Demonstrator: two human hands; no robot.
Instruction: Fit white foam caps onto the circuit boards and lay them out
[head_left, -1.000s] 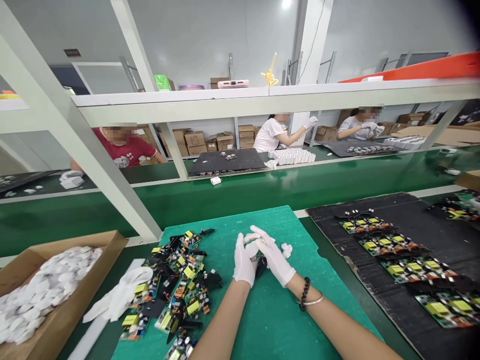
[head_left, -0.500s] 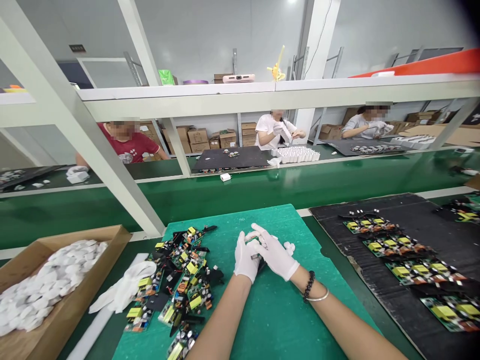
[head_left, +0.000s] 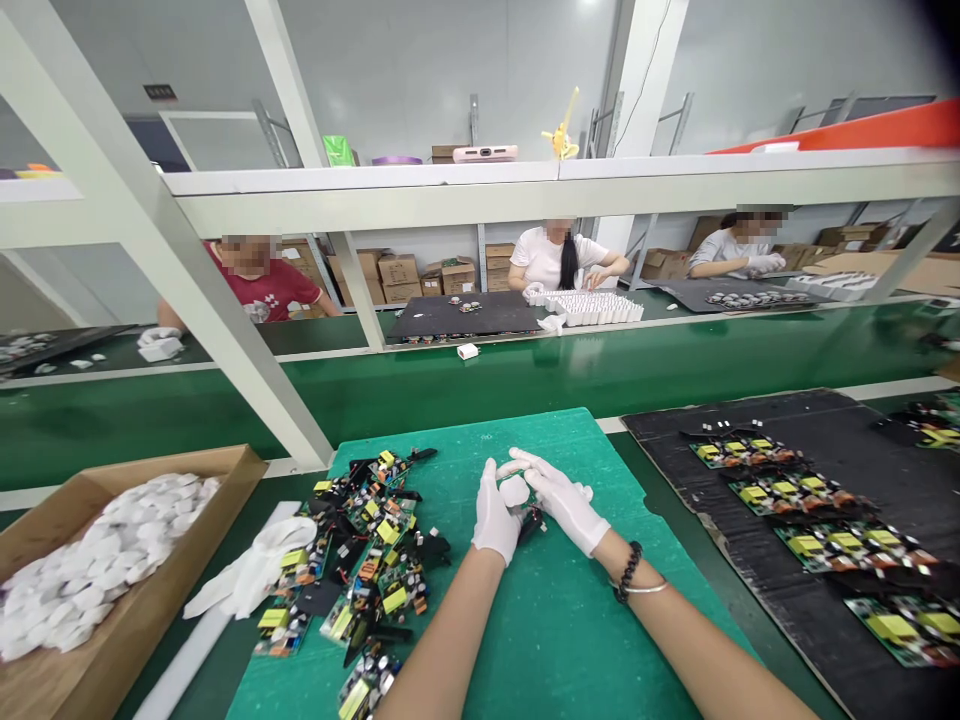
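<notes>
Over the green mat (head_left: 600, 620), my gloved left hand (head_left: 496, 518) is closed around a small white piece (head_left: 514, 491), with a dark circuit part (head_left: 531, 525) just under it. My gloved right hand (head_left: 559, 500) reaches in from the right, its fingers bent against the top of the white piece. Its fingertips partly hide the piece. Another small white piece shows behind my right hand. Left of my hands lies a pile of circuit boards (head_left: 390, 530) with yellow and black parts.
A cardboard box (head_left: 150, 600) of white pieces stands at the left, beside a white glove (head_left: 259, 570). Rows of boards lie on a black sheet (head_left: 675, 450) at the right. Behind runs a green conveyor (head_left: 600, 365) with a white adapter (head_left: 468, 351); people sit beyond.
My hands have parted slightly, showing more of the white piece and the dark part below. The white adapter has shifted right on the conveyor. A person opposite has lowered a white tray.
</notes>
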